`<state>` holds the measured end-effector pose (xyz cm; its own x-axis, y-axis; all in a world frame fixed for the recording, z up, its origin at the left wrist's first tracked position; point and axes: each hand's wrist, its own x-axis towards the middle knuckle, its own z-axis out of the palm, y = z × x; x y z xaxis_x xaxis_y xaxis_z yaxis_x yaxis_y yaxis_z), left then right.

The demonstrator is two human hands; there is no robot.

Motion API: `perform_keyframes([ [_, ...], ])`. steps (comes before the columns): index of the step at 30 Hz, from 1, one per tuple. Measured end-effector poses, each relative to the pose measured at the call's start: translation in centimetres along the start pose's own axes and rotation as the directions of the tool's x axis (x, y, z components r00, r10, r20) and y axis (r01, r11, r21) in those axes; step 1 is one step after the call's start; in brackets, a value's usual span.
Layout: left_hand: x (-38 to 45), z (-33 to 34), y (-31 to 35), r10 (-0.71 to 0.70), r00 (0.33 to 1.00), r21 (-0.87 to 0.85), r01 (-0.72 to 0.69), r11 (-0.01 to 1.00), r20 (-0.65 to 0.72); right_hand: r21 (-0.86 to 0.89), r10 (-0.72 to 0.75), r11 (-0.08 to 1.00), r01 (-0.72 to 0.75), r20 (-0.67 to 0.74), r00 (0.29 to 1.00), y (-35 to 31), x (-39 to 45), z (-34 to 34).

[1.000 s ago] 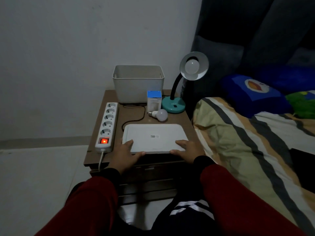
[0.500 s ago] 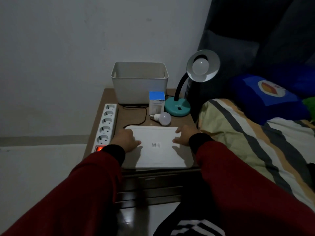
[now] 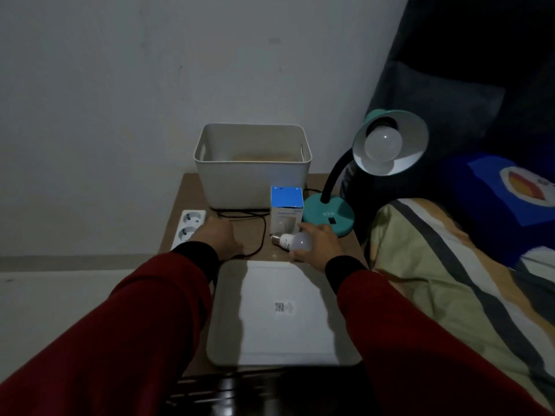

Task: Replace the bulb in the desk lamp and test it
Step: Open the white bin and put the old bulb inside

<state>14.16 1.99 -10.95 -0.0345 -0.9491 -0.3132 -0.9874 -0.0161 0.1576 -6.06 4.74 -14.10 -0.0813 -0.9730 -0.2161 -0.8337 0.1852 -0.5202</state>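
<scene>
A teal desk lamp (image 3: 329, 217) stands at the back right of the bedside table, its shade tilted toward me with an unlit white bulb (image 3: 383, 143) screwed in. A loose bulb (image 3: 290, 241) lies on the tabletop in front of a blue and white bulb box (image 3: 286, 210). My right hand (image 3: 319, 244) has its fingers and thumb curled around the loose bulb's globe. My left hand (image 3: 219, 238) rests on the table beside the power strip (image 3: 188, 226), fingers curled with nothing in them.
A white bin (image 3: 252, 175) stands at the back of the table. A flat white tray (image 3: 276, 331) lies upside down near the front edge. A black cable (image 3: 260, 235) runs across the table. A bed with a striped blanket (image 3: 444, 283) borders the right side.
Both hands have left the white tray and moved farther back. The right hand has reached the loose bulb and the left has gone to the power strip. My head has come closer.
</scene>
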Motion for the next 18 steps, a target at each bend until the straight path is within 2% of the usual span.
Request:
perform_keyframes([
  [9, 0.8, -0.9, -0.7, -0.018, 1.0, 0.068, 0.017, 0.998, 0.007, 0.049, -0.013, 0.999, 0.01, 0.05, 0.999, -0.3, 1.2, 0.5],
  [14, 0.2, -3.6, -1.0, -0.028, 0.999, 0.088, 0.024, 0.996, 0.045, 0.111, -0.09, 0.99, 0.081, 0.073, 0.993, -1.7, 0.3, -1.9],
  [18, -0.4, -7.6, -0.8, 0.026, 0.999, 0.138, -0.02, 0.99, -0.041, 0.189, -0.166, 0.97, 0.155, 0.042, 0.985, -4.3, 0.3, -5.6],
])
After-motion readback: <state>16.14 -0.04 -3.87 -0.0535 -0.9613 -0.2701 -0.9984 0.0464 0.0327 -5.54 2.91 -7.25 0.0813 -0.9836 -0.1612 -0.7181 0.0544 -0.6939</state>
